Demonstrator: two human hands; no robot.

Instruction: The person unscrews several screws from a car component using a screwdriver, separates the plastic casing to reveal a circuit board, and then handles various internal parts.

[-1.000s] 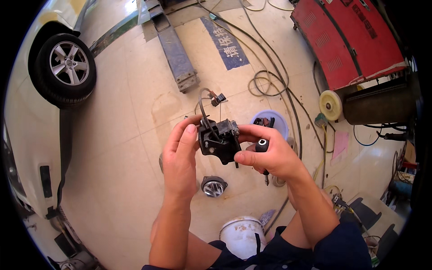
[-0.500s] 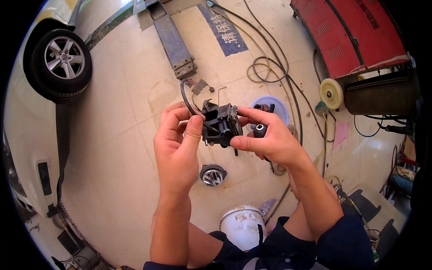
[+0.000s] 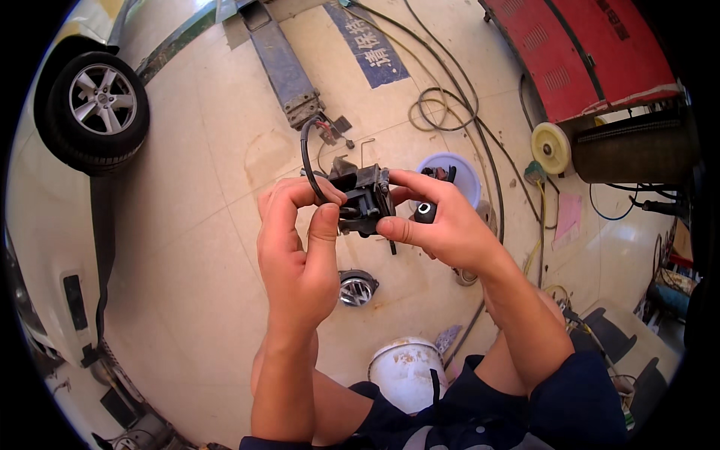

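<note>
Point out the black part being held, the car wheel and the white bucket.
black part (image 3: 365, 201), head view, on its dark body.
car wheel (image 3: 101, 100), head view, on the silver rim.
white bucket (image 3: 405, 371), head view, on its top.

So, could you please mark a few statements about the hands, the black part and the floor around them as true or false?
1. Both hands hold the black mechanical part. True.
2. The left hand rests on the car wheel. False: the wheel stands far off on the floor, untouched.
3. A black cable loops up from the part. True.
4. The right hand is empty. False: it also grips a black tool handle.
5. The white bucket stands beside the red machine. False: it stands near the person's knees.
</note>
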